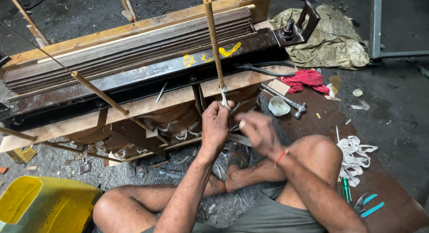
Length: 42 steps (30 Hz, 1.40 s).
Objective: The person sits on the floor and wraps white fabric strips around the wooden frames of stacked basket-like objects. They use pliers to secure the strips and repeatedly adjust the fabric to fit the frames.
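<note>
A large transformer core of stacked dark laminations lies on its side across the floor, clamped by a dark steel channel daubed with yellow paint marks and faced with pale wooden boards; brown paper-wrapped coils show beneath. Behind it at the right sits a crumpled olive sack. At the lower left stands a yellow plastic container. A person sits cross-legged before the coils. The left hand is closed in a fist around white tape at the foot of a thin wooden rod standing up from the core. The right hand is blurred just beside it; its grip cannot be told. To the right lie a red rag, a hammer, a heap of white tape strips and teal-handled pliers.
</note>
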Tool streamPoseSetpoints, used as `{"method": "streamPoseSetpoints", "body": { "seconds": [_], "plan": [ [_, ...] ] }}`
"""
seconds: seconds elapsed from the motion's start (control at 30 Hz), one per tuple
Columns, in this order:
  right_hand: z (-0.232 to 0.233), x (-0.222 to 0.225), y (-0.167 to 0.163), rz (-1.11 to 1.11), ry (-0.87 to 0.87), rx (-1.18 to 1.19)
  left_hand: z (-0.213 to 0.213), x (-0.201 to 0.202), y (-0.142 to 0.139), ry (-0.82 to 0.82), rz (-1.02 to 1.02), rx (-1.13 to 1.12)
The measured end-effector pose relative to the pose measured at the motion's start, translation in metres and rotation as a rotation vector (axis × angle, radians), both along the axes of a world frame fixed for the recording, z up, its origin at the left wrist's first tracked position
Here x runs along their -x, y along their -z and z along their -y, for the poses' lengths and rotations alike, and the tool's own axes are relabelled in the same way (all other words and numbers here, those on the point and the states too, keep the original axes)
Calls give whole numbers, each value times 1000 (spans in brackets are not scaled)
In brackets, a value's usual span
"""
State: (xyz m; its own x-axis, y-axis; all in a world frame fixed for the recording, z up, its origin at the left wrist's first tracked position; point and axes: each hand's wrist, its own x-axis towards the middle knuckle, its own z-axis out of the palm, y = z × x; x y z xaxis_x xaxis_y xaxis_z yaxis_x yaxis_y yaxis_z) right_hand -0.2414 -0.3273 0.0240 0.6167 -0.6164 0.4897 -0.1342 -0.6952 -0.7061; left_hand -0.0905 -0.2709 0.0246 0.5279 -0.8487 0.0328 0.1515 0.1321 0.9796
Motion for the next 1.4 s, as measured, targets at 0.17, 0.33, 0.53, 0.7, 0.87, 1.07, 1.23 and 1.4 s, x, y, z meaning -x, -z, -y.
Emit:
{"method": "streamPoseSetpoints", "body": {
  "seconds": [0.17,0.33,0.53,0.7,0.87,1.07,1.23,1.4],
  "plan": [
    [37,-17,-32,185,101,408,8,5,12,-110,73,235],
    [58,-40,-70,-17,-67,683,10,14,21,-47,-141,414],
    [68,-58,-68,-13,-31,713,13,13,30,-81,-63,440],
    [61,-63,-64,-38,17,680,14,16,35,-111,-121,498],
    [59,-59,-80,-61,-16,613,14,28,26,-234,84,396],
    [53,-38,-47,73,158,254,-4,29,-3,-383,805,222],
    [65,-43,-8,51,-172,-586,-21,33,-19,-371,1008,79],
    [68,-31,-2,138,-174,-758,-25,28,-14,-304,658,-32]
  ]
}}
